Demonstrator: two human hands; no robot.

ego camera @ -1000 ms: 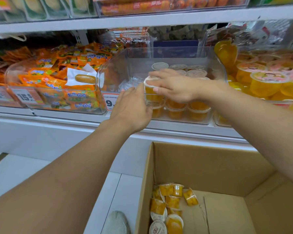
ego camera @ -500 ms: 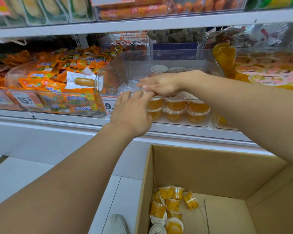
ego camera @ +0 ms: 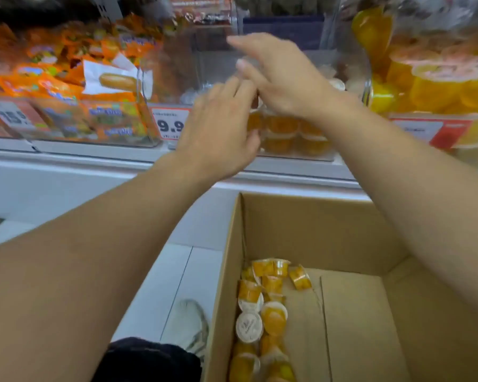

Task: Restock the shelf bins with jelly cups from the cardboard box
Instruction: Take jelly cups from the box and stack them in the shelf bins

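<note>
The cardboard box (ego camera: 329, 224) at lower right is matt brown corrugated board with a creased floor; the jelly cups (ego camera: 271, 312) in it are glossy clear plastic with matt white foil-like lids. The shelf bin (ego camera: 177, 64) at upper centre is clear, shiny plastic; left of it, snack packets (ego camera: 66, 86) look like glossy orange film

Both forearms are bare right up to where they leave view, with no sleeve, watch, band or ring showing on either. The left hand (ego camera: 218, 133) and the right hand (ego camera: 282, 78) are bare too, and a pale, short nail shows on one right fingertip. Lower down there's dark, nearly black clothing (ego camera: 146, 359) over the leg, and a white, rather grubby trainer (ego camera: 189, 326) with light laces.
</note>
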